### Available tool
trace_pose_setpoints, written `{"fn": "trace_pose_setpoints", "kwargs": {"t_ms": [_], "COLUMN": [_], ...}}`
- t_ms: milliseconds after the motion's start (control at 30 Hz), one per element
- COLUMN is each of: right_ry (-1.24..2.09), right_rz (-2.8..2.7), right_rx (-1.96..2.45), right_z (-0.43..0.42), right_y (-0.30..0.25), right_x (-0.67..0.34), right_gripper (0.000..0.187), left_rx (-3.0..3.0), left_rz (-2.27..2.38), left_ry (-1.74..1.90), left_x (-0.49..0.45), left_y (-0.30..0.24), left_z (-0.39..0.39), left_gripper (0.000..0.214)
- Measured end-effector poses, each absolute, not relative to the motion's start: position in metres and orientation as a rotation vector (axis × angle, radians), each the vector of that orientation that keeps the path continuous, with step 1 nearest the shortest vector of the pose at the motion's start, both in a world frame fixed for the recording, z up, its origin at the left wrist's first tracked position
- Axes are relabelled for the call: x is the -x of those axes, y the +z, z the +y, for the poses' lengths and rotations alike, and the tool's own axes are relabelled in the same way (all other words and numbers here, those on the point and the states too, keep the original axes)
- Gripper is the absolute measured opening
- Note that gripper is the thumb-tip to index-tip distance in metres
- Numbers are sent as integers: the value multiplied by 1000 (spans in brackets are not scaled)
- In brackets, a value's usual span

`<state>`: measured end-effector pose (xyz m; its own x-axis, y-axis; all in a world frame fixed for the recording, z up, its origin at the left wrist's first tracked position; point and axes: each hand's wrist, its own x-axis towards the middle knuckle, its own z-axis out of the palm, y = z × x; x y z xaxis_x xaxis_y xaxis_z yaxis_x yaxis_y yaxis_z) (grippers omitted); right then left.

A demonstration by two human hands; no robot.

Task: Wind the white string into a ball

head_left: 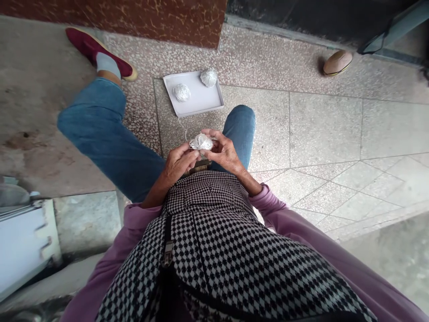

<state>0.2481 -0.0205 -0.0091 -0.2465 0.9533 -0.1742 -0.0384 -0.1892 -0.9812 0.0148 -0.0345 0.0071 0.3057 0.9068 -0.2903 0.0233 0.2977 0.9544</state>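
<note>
Between my two hands, above my lap, is a small bundle of white yarn (201, 141). The fingertips of my left hand (181, 162) pinch its left and lower side. My right hand (223, 150) has thumb and fingers curled round its right side. From the bundle's left a thin loose strand (185, 130) runs up toward a shallow white tray (197, 108) on the floor. Two wound white balls lie in that tray, one yarn ball (181, 92) at the left and another yarn ball (209, 78) at the upper right corner.
My knees in blue jeans (97, 120) are spread on either side. A brown oval object (338, 62) lies on the tiled floor (325, 125) at the upper right. A dark red stone block (161, 20) stands beyond the tray. White boxy items (23, 250) are at the lower left.
</note>
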Motion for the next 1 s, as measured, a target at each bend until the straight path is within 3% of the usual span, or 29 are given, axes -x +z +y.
{"fn": "trace_pose_setpoints", "kwargs": {"t_ms": [100, 300, 567, 833, 1000], "right_ry": [1508, 1726, 1128, 1534, 1925], "right_rz": [-1315, -1293, -1783, -1943, -1597], "right_rx": [1158, 1035, 1325, 1322, 1228], "right_z": [-19, -22, 10, -2, -11], "right_y": [-14, -21, -42, -48, -30], "right_x": [-248, -259, -271, -251, -255], "right_gripper": [82, 97, 57, 41, 56], "left_rx": [-1069, -1045, -1453, -1653, -1400], "left_rz": [1049, 1061, 1272, 1370, 1319], "left_ry": [811, 814, 676, 647, 699], "left_x": [-13, -15, -11, -2, 5], "left_y": [7, -1, -12, -23, -22], "left_z": [-33, -34, -32, -20, -13], "left_gripper": [38, 39, 29, 20, 15]}}
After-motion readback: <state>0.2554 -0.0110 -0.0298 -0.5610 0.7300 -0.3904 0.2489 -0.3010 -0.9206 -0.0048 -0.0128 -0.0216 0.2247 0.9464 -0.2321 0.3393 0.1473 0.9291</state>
